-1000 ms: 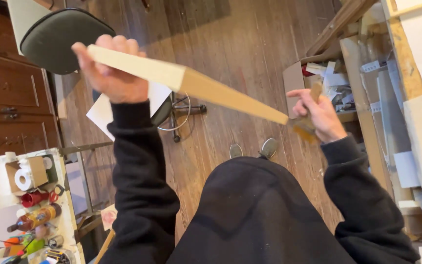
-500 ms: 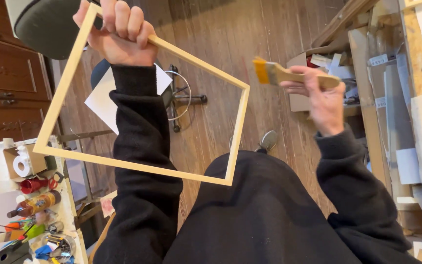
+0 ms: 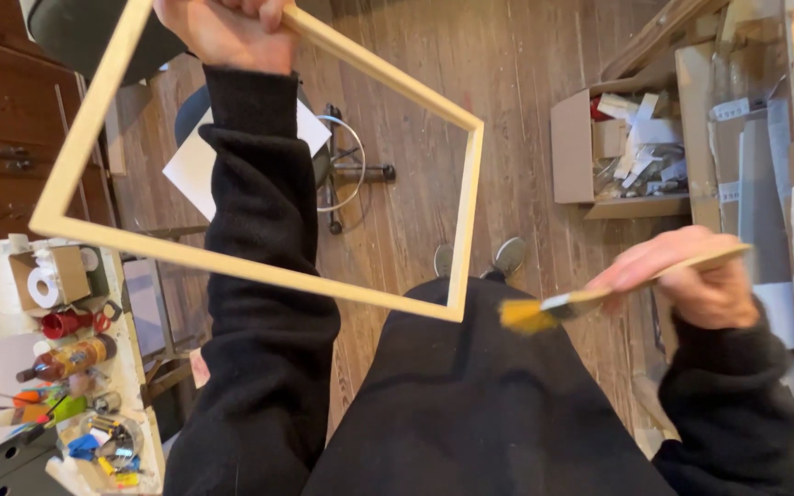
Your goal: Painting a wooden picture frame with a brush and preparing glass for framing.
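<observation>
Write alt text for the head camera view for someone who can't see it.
A person in a black sweater holds an empty pale wooden frame up by its top edge in the left hand, while the right hand brings a flat yellow-bristled brush close to the frame's lower right corner. Below is a wooden floor.

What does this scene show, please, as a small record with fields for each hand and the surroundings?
left hand: grips the top bar of a pale wooden frame, held up in the air
right hand: holds a flat brush, yellow bristles near the frame's lower corner, contact unclear
floor: wood planks, open cardboard box of scraps
lower left: bottles and tools
</observation>
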